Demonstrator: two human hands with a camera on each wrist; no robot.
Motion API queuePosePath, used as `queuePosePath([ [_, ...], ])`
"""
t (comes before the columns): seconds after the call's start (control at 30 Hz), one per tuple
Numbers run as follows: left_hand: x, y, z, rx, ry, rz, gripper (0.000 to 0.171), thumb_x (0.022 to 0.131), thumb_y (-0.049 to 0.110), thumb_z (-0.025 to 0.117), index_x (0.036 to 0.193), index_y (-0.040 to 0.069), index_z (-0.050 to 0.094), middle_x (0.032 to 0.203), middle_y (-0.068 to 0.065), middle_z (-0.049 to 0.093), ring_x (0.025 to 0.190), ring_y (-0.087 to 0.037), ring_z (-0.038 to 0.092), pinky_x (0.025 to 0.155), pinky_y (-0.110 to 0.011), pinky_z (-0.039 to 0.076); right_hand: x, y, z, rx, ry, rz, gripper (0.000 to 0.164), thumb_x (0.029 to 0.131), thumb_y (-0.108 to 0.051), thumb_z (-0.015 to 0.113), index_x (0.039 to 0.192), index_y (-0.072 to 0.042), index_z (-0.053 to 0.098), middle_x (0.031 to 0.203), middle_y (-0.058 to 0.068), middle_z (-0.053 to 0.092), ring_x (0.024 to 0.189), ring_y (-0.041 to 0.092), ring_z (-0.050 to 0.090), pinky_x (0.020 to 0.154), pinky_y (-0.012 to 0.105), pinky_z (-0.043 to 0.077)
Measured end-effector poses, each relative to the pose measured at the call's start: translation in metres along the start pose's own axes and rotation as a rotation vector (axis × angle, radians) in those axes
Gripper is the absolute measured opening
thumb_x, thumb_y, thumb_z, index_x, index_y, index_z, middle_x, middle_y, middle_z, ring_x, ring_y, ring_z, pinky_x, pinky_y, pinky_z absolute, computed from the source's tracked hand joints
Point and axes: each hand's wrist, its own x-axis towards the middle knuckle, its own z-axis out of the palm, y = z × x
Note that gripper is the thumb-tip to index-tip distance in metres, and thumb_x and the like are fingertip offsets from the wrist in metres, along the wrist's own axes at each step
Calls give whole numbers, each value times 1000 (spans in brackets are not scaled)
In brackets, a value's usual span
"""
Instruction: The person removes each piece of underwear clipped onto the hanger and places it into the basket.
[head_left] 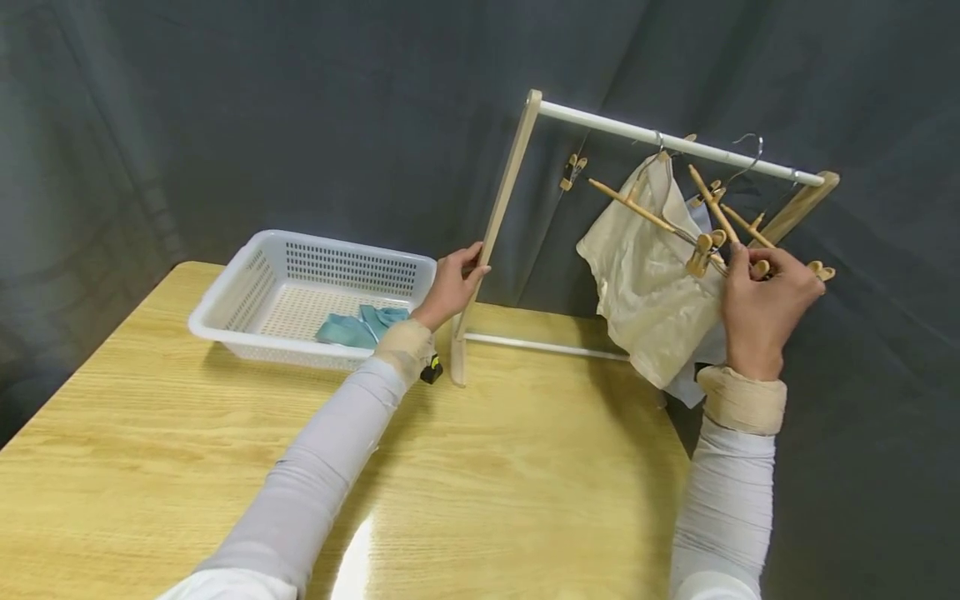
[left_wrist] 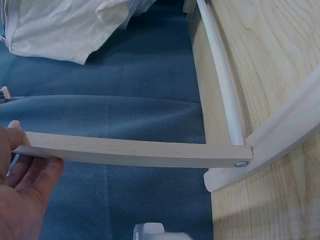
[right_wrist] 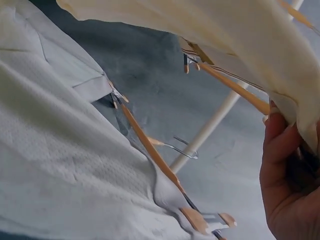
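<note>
My left hand (head_left: 450,287) grips the left wooden post (head_left: 504,196) of a small clothes rack, with the thumb and fingers on either side of it. On the right, my right hand (head_left: 772,292) pinches a wooden clip hanger (head_left: 723,223) near one end. A cream garment (head_left: 645,267) hangs below the white rail (head_left: 615,127), beside that hand. In the right wrist view the fingertips are at the cream cloth (right_wrist: 250,35) and the hanger's end. A light grey garment (right_wrist: 75,155) is clipped to another wooden hanger (right_wrist: 150,145). Whether the pinched hanger's hook rests on the rail, I cannot tell.
A white perforated basket (head_left: 225,321) holding teal cloth (head_left: 348,331) stands left of the rack on the wooden table (head_left: 517,467). A small black object (head_left: 432,369) lies by the rack's foot. Dark curtain (head_left: 337,117) hangs behind.
</note>
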Motion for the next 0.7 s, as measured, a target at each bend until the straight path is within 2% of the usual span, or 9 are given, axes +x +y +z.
queuePosePath([
  [0.23,0,0,-1,-2,-11,12,51,90,18,55,138,5,40,119,-16,57,105,-18,57,87,-26,48,-20,-3,-22,-29,25,49,38,84,-38,59,79,-3,73,58,7,55,53,2,38,58,18,28],
  [0.43,2,-1,-3,-8,-18,16,50,90,18,54,137,6,42,117,-13,58,104,-15,56,87,-23,47,-44,5,-36,5,18,106,36,80,-39,63,78,-4,73,55,0,50,51,5,37,51,18,27],
  [0.53,2,0,-4,-23,-24,15,50,90,19,54,137,6,42,118,-13,59,104,-15,56,88,-24,47,-58,7,-42,7,-16,114,36,80,-39,64,77,-5,73,58,-1,54,52,7,39,52,18,28],
  [0.7,0,1,-3,-27,-26,7,50,90,19,55,136,6,43,119,-13,58,105,-15,56,89,-25,46,-77,7,-53,-17,-129,86,35,81,-40,64,76,-6,72,61,4,58,51,9,40,50,18,29],
])
